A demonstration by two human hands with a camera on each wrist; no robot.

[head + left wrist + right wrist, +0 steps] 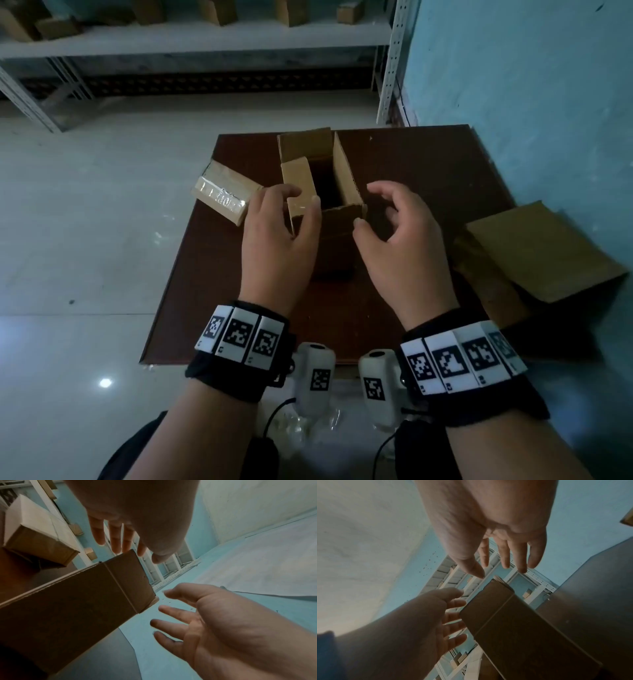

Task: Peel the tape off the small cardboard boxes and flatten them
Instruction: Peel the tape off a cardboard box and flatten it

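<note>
No words or numbers to read anywhere. Only black-and-white square code tags on the wristbands (241, 334), at 7 and 5 o'clock, and on the wrist cameras (320, 375); their small digits are too blurred.

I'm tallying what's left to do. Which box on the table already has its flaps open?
The upright box in the middle of the table, between the left hand and right hand. The box to its left is taped shut.
</note>
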